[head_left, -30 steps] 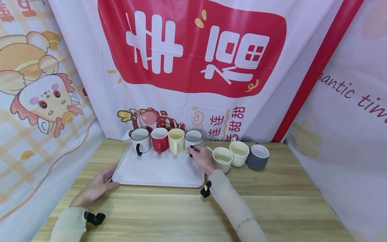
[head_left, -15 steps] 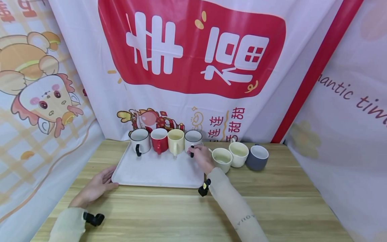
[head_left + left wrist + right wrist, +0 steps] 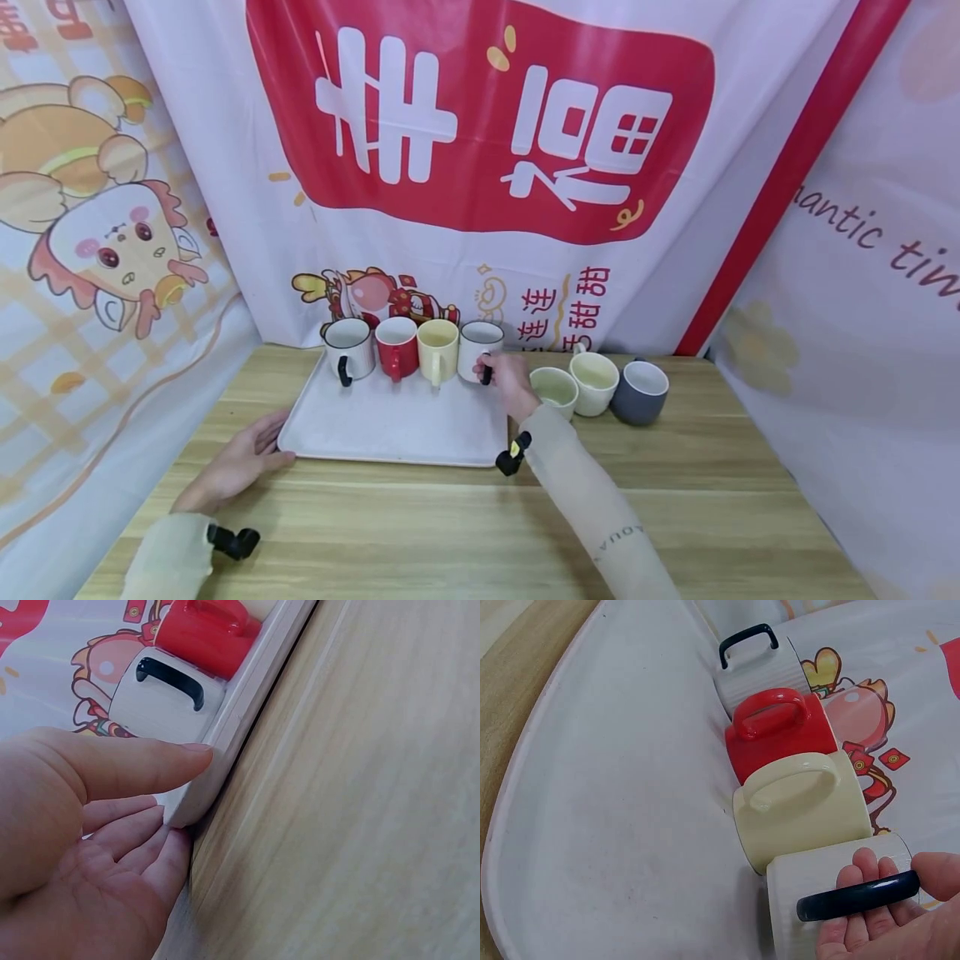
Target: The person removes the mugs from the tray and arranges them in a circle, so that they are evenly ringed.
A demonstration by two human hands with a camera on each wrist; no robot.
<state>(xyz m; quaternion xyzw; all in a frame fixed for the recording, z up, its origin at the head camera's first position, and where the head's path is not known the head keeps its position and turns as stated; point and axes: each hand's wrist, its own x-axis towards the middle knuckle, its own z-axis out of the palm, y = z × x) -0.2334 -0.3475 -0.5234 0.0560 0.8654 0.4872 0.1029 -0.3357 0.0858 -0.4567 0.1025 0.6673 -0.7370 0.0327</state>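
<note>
In the head view my right hand [image 3: 508, 382] is at the rightmost mug on the tray, a white mug [image 3: 471, 354] with a dark rim. The right wrist view shows its black handle [image 3: 859, 896], my fingers inside the loop and my thumb at its upper end. My left hand [image 3: 238, 461] touches the near left corner of the white tray [image 3: 397, 425]. Up close, its straight fingers [image 3: 142, 844] lie against the corner's outer side, while the thumb reaches over the rim. Left of the gripped mug stand a yellow mug [image 3: 437, 350], a red mug [image 3: 396, 346] and another white mug [image 3: 349, 350].
Right of the tray, on the wooden table [image 3: 420, 533], stand a cream cup [image 3: 558, 404] partly behind my right hand, a second cream cup [image 3: 594, 392] and a grey cup [image 3: 639, 402]. A printed curtain [image 3: 420, 250] hangs right behind the mugs.
My right hand has shifted slightly right, and the white mug's black handle has swung right with it. My left hand and the other mugs have stayed put.
</note>
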